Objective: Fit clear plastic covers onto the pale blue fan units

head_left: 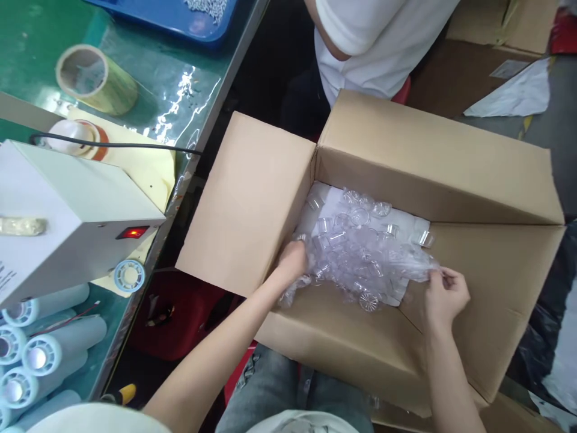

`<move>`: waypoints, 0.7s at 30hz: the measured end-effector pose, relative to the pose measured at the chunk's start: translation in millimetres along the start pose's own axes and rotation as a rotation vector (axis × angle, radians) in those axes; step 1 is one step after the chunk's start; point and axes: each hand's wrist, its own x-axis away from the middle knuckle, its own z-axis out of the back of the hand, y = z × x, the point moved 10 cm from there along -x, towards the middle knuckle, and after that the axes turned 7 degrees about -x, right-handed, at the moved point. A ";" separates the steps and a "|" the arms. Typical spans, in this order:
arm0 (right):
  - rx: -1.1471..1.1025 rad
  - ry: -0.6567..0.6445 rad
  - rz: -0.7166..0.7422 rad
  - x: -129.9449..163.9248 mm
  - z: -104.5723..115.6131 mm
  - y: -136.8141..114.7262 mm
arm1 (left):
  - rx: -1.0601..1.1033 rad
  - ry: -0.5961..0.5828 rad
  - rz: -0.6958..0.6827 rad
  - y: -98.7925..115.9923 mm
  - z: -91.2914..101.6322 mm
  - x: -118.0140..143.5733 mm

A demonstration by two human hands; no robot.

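In the head view, the left hand (292,261) is gripping, fingers clamped, one end of a clear plastic bag (360,252) of small transparent caps lying inside the open cardboard box (451,156). The right hand (444,294) is pinching the bag's other end, fingers together, beside the counter (148,78).

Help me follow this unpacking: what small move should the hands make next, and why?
Probably lift the bag up out of the box. The left hand and right hand each grip an end of it, and it lies low inside, full of clear parts.
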 end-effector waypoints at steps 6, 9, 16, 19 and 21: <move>0.030 -0.315 0.038 45.3 -43.1 -14.3 | 0.266 -0.012 -0.090 13.3 12.1 32.8; -0.019 -0.514 0.111 74.0 -68.8 -38.4 | 0.427 -0.034 -0.171 32.6 5.7 45.3; -0.135 -0.772 0.180 122.8 -93.6 -91.5 | 0.798 -0.195 -0.450 73.4 1.6 88.7; -0.181 -0.900 0.147 133.5 -112.9 -94.1 | 0.885 -0.207 -0.488 73.3 2.8 94.7; -0.170 -0.865 0.103 114.3 -124.7 -81.6 | 0.911 -0.147 -0.471 65.9 5.1 89.1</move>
